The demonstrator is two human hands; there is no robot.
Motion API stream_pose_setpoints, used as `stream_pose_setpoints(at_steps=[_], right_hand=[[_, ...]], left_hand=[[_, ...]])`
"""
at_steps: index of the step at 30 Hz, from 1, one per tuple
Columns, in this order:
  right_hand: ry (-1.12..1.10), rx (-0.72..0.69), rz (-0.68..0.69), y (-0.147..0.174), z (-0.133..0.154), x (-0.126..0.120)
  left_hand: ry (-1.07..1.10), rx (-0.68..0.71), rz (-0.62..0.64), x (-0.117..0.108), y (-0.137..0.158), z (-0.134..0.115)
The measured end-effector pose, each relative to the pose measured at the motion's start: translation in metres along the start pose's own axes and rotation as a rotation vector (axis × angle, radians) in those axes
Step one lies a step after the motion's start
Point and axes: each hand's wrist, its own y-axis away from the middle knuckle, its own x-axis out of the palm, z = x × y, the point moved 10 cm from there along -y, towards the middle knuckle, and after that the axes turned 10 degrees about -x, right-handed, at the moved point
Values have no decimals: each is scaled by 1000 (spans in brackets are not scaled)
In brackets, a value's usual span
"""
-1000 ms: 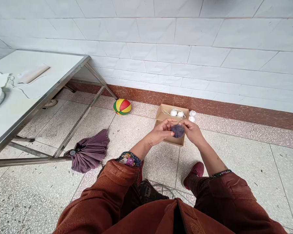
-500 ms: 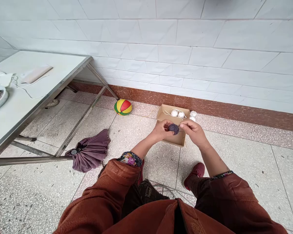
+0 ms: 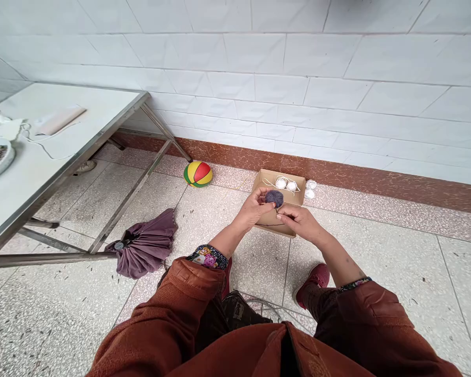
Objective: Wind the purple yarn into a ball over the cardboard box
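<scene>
A small ball of dark purple-grey yarn (image 3: 274, 198) is held in the fingers of my left hand (image 3: 255, 208), above a shallow cardboard box (image 3: 261, 179) on the floor. Just right of and below the ball, my right hand (image 3: 301, 222) pinches a dark yarn strand (image 3: 276, 210) that comes off it. More dark strand crosses the near part of the box. White yarn balls (image 3: 281, 182) with loose ends lie in the far part of the box. Two more white balls (image 3: 310, 185) sit on the floor against its right side.
A red, yellow and green ball (image 3: 198, 174) rests by the wall near a leg of the metal-framed table (image 3: 113, 99). A folded purple umbrella (image 3: 147, 243) lies on the floor at left. On the table are a bowl (image 3: 8, 157) and a cord. My red shoe (image 3: 313, 283) stands near the box.
My right hand has moved down and left, from the ball's right side to below it. The yarn ball in my left hand has shifted slightly up and left.
</scene>
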Motion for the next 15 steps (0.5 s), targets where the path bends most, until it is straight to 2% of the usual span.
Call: stream_pose_setpoints(at_steps=[2, 4, 8, 11, 15], right_hand=[[-70, -21, -5, -1, 9, -4], [-122, -16, -81, -2, 11, -15], [-123, 34, -293, 1, -3, -40], [-106, 109, -368, 5, -19, -45], [-103, 208, -333, 8, -36, -36]], left_hand=[[-88, -37, -47, -3, 1, 3], [-140, -64, -31, 1, 3, 6], [-172, -87, 164, 23, 7, 13], [-53, -115, 320, 37, 14, 15], [213, -192, 434, 48, 23, 12]])
